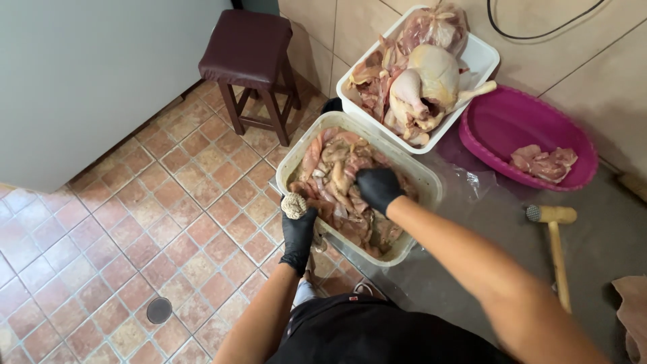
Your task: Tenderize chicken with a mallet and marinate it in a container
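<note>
Slick, pale-pink raw chicken pieces (337, 176) fill the oblong translucent tub (423, 176) at the counter edge, the gloved right hand (377, 188) clenched into them from above, the gloved left hand (298, 229) grasping a round, textured pale lump (293, 205) beside the rim.

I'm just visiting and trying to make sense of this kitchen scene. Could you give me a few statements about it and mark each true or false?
1. Both hands wear black gloves. True: the left hand and the right hand are gloved in black.
2. The right hand is in the pink basin. False: it is down in the tub of meat pieces; the pink basin holds only a few pieces.
3. A wooden mallet lies on the counter. True.
4. The left hand is empty. False: it holds a small, rough, pale lump.
5. The stool stands on the tiled floor. True.
</note>
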